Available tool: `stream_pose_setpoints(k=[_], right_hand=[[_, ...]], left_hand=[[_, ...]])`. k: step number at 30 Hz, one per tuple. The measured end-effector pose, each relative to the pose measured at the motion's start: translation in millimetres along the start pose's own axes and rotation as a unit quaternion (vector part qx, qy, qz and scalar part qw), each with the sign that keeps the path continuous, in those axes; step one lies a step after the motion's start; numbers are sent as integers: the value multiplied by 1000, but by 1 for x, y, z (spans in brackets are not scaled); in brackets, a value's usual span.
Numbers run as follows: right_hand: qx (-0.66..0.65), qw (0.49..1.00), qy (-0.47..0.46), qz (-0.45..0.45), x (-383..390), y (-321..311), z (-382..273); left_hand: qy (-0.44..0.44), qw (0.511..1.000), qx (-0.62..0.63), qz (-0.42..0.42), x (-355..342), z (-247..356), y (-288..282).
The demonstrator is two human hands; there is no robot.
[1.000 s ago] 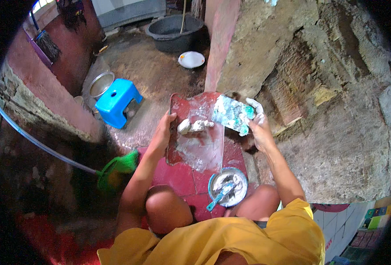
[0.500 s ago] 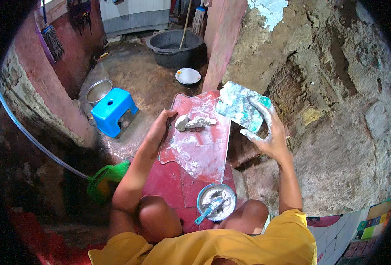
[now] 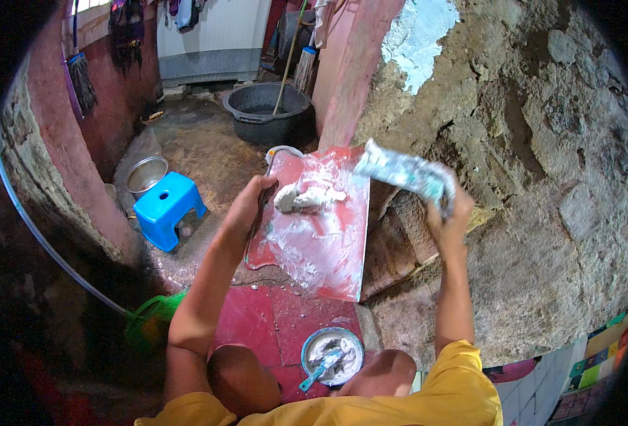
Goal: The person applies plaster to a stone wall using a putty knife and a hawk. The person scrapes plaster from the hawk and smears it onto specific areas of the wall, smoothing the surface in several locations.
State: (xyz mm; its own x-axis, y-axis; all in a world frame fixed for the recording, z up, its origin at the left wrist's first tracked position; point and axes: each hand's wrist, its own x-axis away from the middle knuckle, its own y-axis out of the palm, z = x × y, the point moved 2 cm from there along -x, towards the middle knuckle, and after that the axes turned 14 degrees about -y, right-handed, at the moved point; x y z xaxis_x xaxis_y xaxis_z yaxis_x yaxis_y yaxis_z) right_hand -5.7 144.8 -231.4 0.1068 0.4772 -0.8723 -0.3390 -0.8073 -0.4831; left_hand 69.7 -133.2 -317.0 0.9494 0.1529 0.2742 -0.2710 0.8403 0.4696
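Note:
My left hand [image 3: 263,187] grips the left edge of a red board [image 3: 278,245] smeared with white paste, its thumb on top. A lump of white paste [image 3: 307,199] lies across the board's upper part. My right hand [image 3: 450,216], whitened with paste, holds a flat rectangular green spreader [image 3: 403,172], tilted so that its face is foreshortened. The spreader's far end is over the board's upper right corner; whether they touch I cannot tell. Between my knees stands a round tub [image 3: 357,348] of white paste, with a blue-handled putty knife [image 3: 319,372] resting in it.
A rough, crumbling wall [image 3: 541,234] rises on the right, with a fresh white patch [image 3: 417,46] near its top. Ahead are a blue stool [image 3: 168,202], a metal bowl [image 3: 147,172], a large black basin [image 3: 257,113] and a broom [image 3: 305,69]. A green basket [image 3: 151,312] sits left.
My right hand has turned the spreader from face-on to nearly edge-on. My view has tilted upward, showing more of the white wall patch. My left hand still grips the board.

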Motion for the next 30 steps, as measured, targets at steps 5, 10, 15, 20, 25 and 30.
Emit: stream_pose_setpoints(k=[5,10,15,20,25,30], right_hand=[[-119,986,74,93,-70,-21,7],[-130,978,145,75,-108,-21,38],[-253,934,245,62,-122,-7,57],[-272,914,291,77,-130,-1,56],[-159,946,269,87,-135,-2,80],[-90,966,191,150,-138,-1,81]], left_hand=[[37,998,39,-33,11,26,19],[50,994,69,-74,-5,33,13],[67,991,83,-80,-17,34,12],[21,993,103,-57,-8,32,17],[15,996,82,-24,-10,27,12],[15,992,113,-59,-19,21,7]])
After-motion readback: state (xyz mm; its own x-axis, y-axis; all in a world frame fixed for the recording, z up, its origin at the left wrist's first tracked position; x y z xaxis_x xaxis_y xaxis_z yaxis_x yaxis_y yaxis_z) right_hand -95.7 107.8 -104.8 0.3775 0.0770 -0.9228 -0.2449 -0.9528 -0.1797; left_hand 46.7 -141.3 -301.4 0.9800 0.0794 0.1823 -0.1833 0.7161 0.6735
